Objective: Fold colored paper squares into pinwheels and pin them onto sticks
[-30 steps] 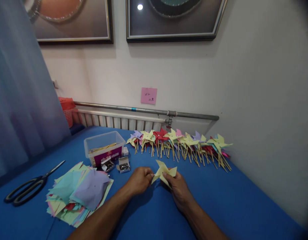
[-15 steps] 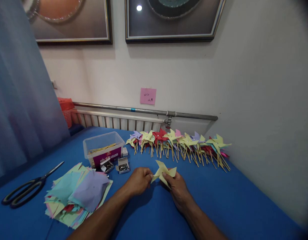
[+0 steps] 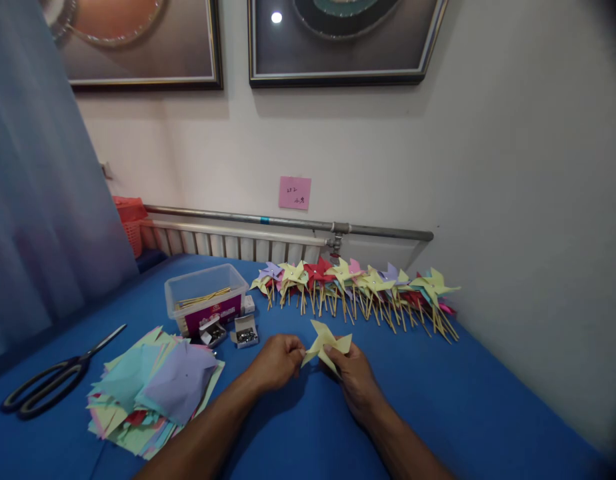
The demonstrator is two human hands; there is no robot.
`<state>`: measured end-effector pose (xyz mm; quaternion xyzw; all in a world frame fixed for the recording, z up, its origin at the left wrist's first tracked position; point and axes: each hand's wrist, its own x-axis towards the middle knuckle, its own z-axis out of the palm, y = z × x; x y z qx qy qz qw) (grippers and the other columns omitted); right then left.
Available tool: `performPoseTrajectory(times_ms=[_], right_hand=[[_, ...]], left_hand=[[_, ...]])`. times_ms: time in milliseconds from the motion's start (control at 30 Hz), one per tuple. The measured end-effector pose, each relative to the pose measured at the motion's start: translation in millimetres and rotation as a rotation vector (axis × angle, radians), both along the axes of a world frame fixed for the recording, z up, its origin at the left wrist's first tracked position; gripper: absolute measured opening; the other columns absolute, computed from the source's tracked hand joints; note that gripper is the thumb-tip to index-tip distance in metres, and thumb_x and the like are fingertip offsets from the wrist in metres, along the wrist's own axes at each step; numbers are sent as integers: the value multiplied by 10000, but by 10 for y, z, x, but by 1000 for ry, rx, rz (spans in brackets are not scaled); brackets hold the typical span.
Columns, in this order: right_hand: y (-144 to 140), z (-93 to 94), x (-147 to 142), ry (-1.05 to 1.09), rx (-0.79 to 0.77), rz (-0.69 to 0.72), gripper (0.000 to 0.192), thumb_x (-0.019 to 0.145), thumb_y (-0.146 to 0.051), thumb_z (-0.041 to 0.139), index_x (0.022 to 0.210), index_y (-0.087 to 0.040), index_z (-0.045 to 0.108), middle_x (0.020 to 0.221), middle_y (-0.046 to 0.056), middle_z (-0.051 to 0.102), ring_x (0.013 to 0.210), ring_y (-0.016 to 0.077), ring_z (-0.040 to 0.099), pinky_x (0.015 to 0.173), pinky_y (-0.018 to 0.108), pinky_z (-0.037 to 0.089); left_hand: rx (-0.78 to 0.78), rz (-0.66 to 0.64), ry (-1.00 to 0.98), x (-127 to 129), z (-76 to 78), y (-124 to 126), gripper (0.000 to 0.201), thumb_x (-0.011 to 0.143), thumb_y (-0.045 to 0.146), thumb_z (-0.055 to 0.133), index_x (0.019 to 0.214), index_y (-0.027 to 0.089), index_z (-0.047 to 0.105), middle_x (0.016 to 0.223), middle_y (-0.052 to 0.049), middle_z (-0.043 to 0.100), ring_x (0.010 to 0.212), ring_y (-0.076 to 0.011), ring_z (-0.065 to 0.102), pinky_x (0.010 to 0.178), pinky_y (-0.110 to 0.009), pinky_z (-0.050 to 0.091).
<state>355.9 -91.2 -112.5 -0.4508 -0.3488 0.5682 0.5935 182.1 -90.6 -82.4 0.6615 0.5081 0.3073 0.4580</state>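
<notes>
A pale yellow paper pinwheel [image 3: 319, 343], its blades folded to the centre, is held up above the blue cloth. My right hand [image 3: 357, 380] is closed on it, the thumb pressed over its middle and the fingers behind. My left hand [image 3: 277, 363] is closed in a pinch at the tip of the pinwheel's left blade; the exact contact is partly hidden by the fingers. No stick shows on this pinwheel. Beyond the hands lies a row of finished pinwheels [image 3: 343, 272] on thin wooden sticks, in yellow, red, purple, pink and green.
Left of my forearm lies a pile of coloured paper squares [image 3: 175, 383], with black-handled scissors [image 3: 63, 377] beside it. A clear plastic box [image 3: 205, 280] holds wooden sticks. Small open boxes of metal pins [image 3: 245, 333] stand before it. A wall [image 3: 513, 233] borders the table's right side.
The view has shifted very slightly. Both hands and the yellow pinwheel keep the same hold and position.
</notes>
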Motion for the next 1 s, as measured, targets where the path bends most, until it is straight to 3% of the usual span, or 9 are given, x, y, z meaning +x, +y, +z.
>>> performPoseTrajectory(times_ms=[433, 600, 1000], right_hand=[[-38, 54, -20, 8, 11, 12, 411, 541, -341, 868, 859, -178, 666, 660, -21, 693, 583, 163, 601, 590, 265, 477], [-16, 15, -7, -8, 9, 19, 432, 557, -359, 864, 896, -175, 670, 692, -9, 710, 606, 170, 619, 621, 272, 492], [-24, 18, -4, 14, -3, 27, 474, 544, -375, 897, 890, -178, 640, 665, -36, 673, 603, 139, 579, 608, 250, 476]], left_hand=[[-24, -29, -15, -16, -12, 10, 185, 822, 305, 500, 735, 170, 592, 512, 37, 550, 454, -96, 409, 503, -216, 305], [33, 3, 5, -7, 22, -8, 200, 830, 286, 479, 696, 175, 575, 531, 19, 568, 470, -99, 415, 511, -223, 306], [8, 39, 32, 8, 35, -8, 202, 834, 285, 479, 687, 181, 569, 535, 23, 572, 475, -109, 429, 521, -230, 308]])
